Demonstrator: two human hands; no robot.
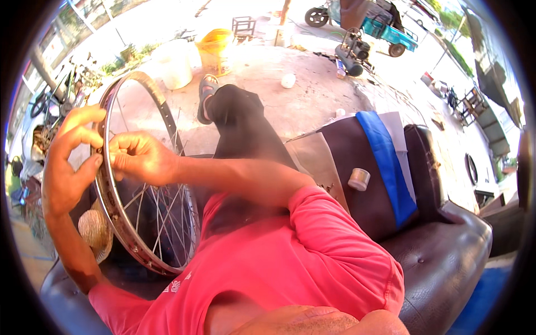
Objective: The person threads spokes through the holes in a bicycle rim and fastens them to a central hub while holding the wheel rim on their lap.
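A spoked bicycle wheel [115, 210] stands upright on the left, beside my lap. My left hand [71, 159] is at the left side of its rim, fingers curled onto the outer face and thumb close to it. From the inner side, my right hand [139, 159] reaches across my body and pinches at the rim opposite my left fingers; whatever small part is between its fingertips is too small to make out. A straw hat [92, 231] lies behind the wheel, partly hidden by my left arm.
I sit on a dark leather sofa [435, 268]. To my right lie blue cloth [385, 162], beige material [312, 156] and a small jar [359, 178]. Ahead are a yellow bucket [213, 50], a white bucket [174, 66], an air compressor [353, 53] and a teal cargo tricycle [382, 33].
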